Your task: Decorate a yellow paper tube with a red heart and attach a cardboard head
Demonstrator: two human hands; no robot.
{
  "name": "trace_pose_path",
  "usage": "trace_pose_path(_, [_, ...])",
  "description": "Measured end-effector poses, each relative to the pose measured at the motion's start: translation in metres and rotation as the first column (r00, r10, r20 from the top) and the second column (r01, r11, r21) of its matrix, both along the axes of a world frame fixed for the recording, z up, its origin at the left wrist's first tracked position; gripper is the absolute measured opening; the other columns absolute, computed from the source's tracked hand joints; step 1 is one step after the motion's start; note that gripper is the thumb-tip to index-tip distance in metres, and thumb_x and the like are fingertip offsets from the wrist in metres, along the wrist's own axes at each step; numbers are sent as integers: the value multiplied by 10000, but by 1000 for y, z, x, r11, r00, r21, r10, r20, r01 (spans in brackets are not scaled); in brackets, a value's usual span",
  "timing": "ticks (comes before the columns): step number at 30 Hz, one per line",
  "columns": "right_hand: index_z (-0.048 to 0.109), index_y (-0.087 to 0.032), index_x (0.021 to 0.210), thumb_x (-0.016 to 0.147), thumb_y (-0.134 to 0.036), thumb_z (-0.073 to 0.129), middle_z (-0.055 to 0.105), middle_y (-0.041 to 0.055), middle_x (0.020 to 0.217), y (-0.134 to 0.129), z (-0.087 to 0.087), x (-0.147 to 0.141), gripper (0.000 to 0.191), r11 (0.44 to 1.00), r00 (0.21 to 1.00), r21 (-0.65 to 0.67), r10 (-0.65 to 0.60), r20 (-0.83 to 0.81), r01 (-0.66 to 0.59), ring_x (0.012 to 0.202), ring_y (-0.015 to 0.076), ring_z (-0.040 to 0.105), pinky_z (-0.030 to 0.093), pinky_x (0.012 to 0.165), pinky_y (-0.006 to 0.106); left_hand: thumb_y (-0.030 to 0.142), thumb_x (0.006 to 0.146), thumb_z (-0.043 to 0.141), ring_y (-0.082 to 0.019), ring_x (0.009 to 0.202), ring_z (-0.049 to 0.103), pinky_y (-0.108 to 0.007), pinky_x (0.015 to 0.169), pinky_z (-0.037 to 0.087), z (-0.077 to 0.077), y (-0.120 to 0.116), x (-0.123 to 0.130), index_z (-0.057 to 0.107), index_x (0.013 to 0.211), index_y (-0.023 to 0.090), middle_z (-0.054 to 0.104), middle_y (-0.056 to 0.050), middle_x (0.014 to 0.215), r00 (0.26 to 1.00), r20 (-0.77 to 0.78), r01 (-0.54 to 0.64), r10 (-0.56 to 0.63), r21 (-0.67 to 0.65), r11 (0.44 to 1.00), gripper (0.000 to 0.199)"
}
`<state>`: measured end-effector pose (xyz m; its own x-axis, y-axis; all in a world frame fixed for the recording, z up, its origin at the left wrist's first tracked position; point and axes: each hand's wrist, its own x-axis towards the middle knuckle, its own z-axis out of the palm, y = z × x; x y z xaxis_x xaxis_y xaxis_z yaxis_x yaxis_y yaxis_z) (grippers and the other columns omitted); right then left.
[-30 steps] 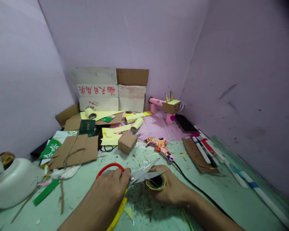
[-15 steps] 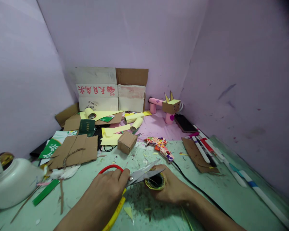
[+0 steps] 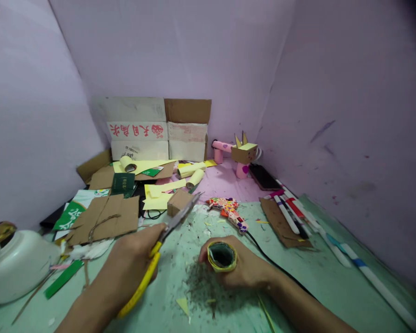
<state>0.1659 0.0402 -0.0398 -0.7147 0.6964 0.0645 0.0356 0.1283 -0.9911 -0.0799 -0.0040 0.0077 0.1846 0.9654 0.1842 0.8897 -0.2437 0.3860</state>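
My left hand (image 3: 133,259) is wrapped round a pair of scissors (image 3: 180,217) with a yellow handle. The blades are together and point up and away, in front of a small cardboard box (image 3: 178,201). My right hand (image 3: 246,263) grips a yellow-rimmed paper tube (image 3: 213,267), its dark open end turned toward me. Scissors and tube are apart. Beyond the right hand lies a flower-patterned hot glue gun (image 3: 230,213) with a black cord. A small yellow paper scrap (image 3: 183,305) rests on the table below the hands.
A pink and cardboard animal figure (image 3: 243,155) stands at the back, beside a phone (image 3: 264,177). Markers (image 3: 287,215) and a cardboard strip (image 3: 280,226) lie at right. Yellow paper rolls (image 3: 195,178), cardboard pieces (image 3: 121,212) and a white pot-like vessel (image 3: 24,263) are at left and back.
The scissors have come away from the tube's rim, moving left with my left hand, and their blades have closed. My right hand still holds the tube in about the same place.
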Motion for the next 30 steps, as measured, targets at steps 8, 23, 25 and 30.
trace_pose_path(8, [600, -164, 750, 464, -75, 526, 579, -12, 709, 0, 3, -1, 309, 991, 996, 95, -91, 9, 90, 632, 141, 489, 397, 594, 246, 294, 856, 438, -305, 727, 647, -312, 564, 378, 16, 20, -22, 638, 1091, 209, 694, -103, 773, 825, -291, -490, 485, 61, 870, 320])
trace_pose_path(23, [459, -207, 884, 541, -111, 489, 418, -44, 771, -3, 3, 0, 358, 982, 980, 77, -162, -115, 171, 682, 132, 388, 314, 586, 250, 213, 772, 495, -399, 905, 668, -390, 631, 454, -2, 42, -58, 626, 1012, 143, 720, -213, 949, 779, -418, -568, 467, -157, 808, 282])
trace_pose_path(25, [465, -209, 883, 585, -122, 535, 420, -42, 774, -4, 2, -3, 318, 975, 969, 53, -205, -135, 214, 684, 133, 396, 328, 595, 252, 231, 813, 448, -412, 883, 668, -417, 634, 458, 0, 37, -51, 633, 992, 138, 711, -226, 944, 754, -433, -573, 494, -68, 817, 273])
trace_pose_path(30, [452, -229, 904, 587, -233, 731, 515, -23, 812, -3, 1, -20, 422, 906, 883, -182, -416, -216, 383, 701, 161, 506, 413, 620, 283, 331, 817, 512, -305, 911, 654, -416, 759, 515, -15, 14, 12, 572, 1170, 172, 672, -154, 1089, 975, 75, -216, 208, 120, 969, 391])
